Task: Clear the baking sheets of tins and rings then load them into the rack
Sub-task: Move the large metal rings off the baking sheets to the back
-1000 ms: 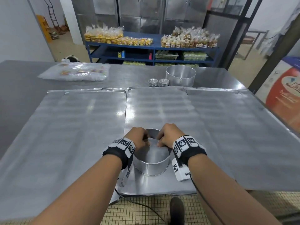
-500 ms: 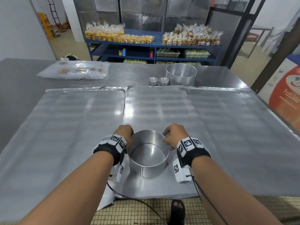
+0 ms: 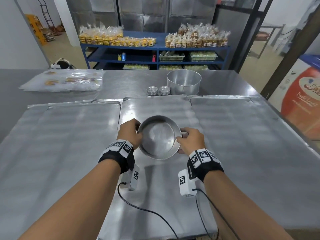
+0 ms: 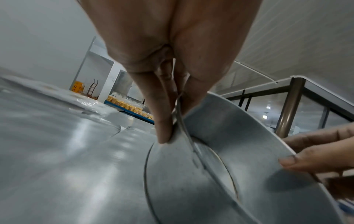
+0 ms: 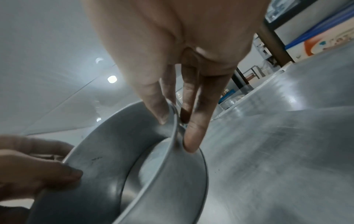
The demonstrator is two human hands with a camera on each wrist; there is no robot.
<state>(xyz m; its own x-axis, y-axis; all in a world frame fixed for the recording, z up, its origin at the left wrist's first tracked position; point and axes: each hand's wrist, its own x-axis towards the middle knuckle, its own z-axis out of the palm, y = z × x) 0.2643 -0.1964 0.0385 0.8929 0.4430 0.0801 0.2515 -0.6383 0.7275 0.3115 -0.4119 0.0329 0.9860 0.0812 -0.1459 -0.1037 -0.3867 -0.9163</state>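
Note:
A round metal ring (image 3: pixel 156 155) hangs a little above the middle baking sheet (image 3: pixel 155 106). My left hand (image 3: pixel 129 134) pinches its left rim and my right hand (image 3: pixel 189 141) pinches its right rim. In the left wrist view the left hand (image 4: pixel 172 128) has its thumb inside the ring (image 4: pixel 239 136) and its fingers outside. The right wrist view shows my right hand (image 5: pixel 172 130) gripping the ring (image 5: pixel 107 144) the same way. A left baking sheet (image 3: pixel 60 135) and a right baking sheet (image 3: pixel 242 135) lie bare beside the middle one.
Behind the sheets stand a larger metal ring (image 3: pixel 183 84) and two small stacks of tins (image 3: pixel 152 90). A clear bag of packets (image 3: pixel 60 80) lies at the back left of the steel table. Blue shelves (image 3: pixel 154 47) with bagged goods stand beyond.
The ring has come up off the near end of the middle sheet and moved away from me. Both hands shifted from its far rim to its sides.

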